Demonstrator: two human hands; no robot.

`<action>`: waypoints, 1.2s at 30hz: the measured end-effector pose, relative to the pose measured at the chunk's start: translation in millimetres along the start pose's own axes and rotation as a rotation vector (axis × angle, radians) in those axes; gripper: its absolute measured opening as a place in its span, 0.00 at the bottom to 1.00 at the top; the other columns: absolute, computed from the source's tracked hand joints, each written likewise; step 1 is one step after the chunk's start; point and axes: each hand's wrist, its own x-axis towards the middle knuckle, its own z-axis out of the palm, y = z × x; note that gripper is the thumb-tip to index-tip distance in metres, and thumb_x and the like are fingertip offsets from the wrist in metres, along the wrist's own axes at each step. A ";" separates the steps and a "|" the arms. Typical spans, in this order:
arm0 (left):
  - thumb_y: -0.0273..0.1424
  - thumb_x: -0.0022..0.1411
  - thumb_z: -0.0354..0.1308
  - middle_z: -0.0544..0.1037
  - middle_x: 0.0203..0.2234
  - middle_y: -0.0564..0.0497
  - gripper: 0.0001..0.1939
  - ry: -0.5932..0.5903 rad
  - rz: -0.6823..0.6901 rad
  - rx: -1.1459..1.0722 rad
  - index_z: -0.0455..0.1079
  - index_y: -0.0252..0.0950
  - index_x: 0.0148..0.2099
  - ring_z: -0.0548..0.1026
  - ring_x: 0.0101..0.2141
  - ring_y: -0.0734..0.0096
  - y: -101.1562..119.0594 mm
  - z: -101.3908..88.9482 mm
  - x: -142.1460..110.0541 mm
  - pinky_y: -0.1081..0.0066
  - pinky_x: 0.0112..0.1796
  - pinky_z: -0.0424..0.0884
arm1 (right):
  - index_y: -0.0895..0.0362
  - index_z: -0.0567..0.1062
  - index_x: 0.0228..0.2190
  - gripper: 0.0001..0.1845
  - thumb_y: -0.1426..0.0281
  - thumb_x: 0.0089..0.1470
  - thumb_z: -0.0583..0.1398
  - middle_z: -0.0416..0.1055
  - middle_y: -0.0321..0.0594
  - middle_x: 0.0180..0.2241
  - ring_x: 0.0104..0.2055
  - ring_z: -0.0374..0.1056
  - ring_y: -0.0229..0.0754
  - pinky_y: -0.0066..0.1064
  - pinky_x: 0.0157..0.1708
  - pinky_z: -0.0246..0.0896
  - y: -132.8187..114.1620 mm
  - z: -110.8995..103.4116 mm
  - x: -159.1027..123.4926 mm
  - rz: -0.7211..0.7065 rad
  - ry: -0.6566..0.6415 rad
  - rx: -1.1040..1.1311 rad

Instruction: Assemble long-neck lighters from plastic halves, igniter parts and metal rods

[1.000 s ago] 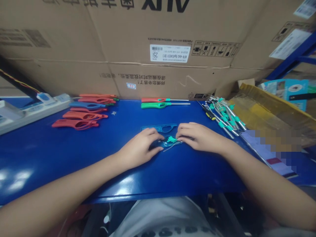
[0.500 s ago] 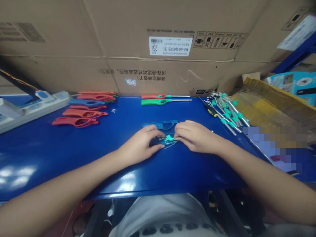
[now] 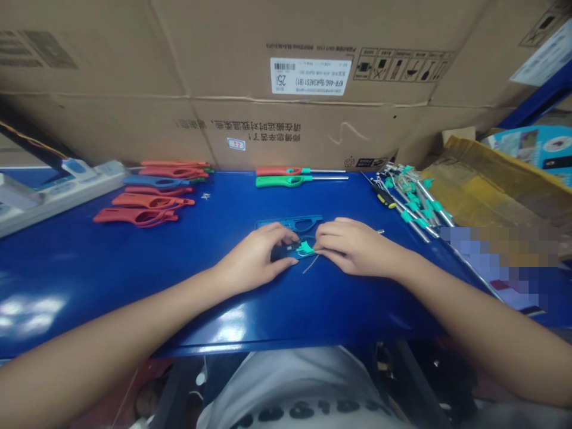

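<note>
Between my hands lies a blue lighter casing half (image 3: pixel 305 256), with a green trigger (image 3: pixel 305 247) and thin wires inside. My left hand (image 3: pixel 255 255) grips its left end, thumb on the near side and fingers on the far side. My right hand (image 3: pixel 353 247) pinches the other end, where the lighter's metal tube passes under the fingers; the tube tip (image 3: pixel 380 231) shows beyond my knuckles. A thin clear hose (image 3: pixel 310 264) hangs out toward me. Just behind lies a second blue casing half (image 3: pixel 308 223). My fingers hide much of the inside.
At the left lie several red, orange and blue casings (image 3: pixel 136 216) beside a white power strip (image 3: pixel 62 193). A red lighter (image 3: pixel 279 171) and a green lighter (image 3: pixel 279 181) lie behind. At right are a screwdriver (image 3: pixel 383 196), metal tubes with green parts (image 3: pixel 415 208) and a cardboard box (image 3: pixel 491 185).
The clear hose's free end has swung down toward me. My left fingers have shifted slightly on the casing; my right hand stays at the same end.
</note>
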 end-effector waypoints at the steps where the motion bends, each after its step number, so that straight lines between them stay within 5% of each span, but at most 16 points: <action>1: 0.30 0.60 0.66 0.78 0.40 0.48 0.14 0.005 -0.002 -0.009 0.72 0.36 0.48 0.75 0.40 0.64 -0.4 0.6 0.0 0.63 0.44 0.73 | 0.58 0.76 0.35 0.10 0.74 0.65 0.54 0.74 0.42 0.35 0.38 0.67 0.42 0.33 0.40 0.56 -0.1 -0.4 -0.2 -0.006 -0.006 -0.009; 11: 0.29 0.59 0.63 0.79 0.45 0.46 0.22 0.034 -0.038 -0.094 0.69 0.34 0.57 0.76 0.43 0.63 3.6 7.2 -1.2 0.63 0.47 0.73 | 0.57 0.79 0.36 0.10 0.72 0.64 0.57 0.75 0.40 0.35 0.37 0.70 0.40 0.33 0.38 0.57 -2.0 -2.7 0.8 0.003 0.016 0.016; 17: 0.36 0.69 0.56 0.80 0.43 0.46 0.14 0.081 -0.044 -0.072 0.76 0.36 0.51 0.77 0.43 0.64 2.7 13.5 1.0 0.66 0.45 0.72 | 0.56 0.80 0.36 0.08 0.72 0.63 0.59 0.76 0.39 0.36 0.36 0.70 0.39 0.32 0.38 0.59 -1.7 -1.5 2.1 0.076 -0.005 0.137; 24: 0.35 0.67 0.58 0.80 0.41 0.48 0.13 0.066 -0.085 -0.096 0.76 0.36 0.50 0.77 0.39 0.66 0.9 12.4 1.5 0.70 0.36 0.71 | 0.55 0.81 0.40 0.08 0.67 0.61 0.62 0.75 0.42 0.42 0.40 0.71 0.41 0.32 0.40 0.61 0.9 0.3 0.3 0.167 0.009 0.174; 36: 0.36 0.68 0.57 0.82 0.44 0.47 0.13 0.069 -0.116 -0.194 0.74 0.37 0.50 0.79 0.43 0.63 1.7 13.6 1.2 0.65 0.44 0.74 | 0.57 0.79 0.38 0.14 0.70 0.67 0.53 0.74 0.42 0.34 0.36 0.67 0.40 0.33 0.37 0.54 0.7 -2.1 1.7 -0.079 0.071 -0.061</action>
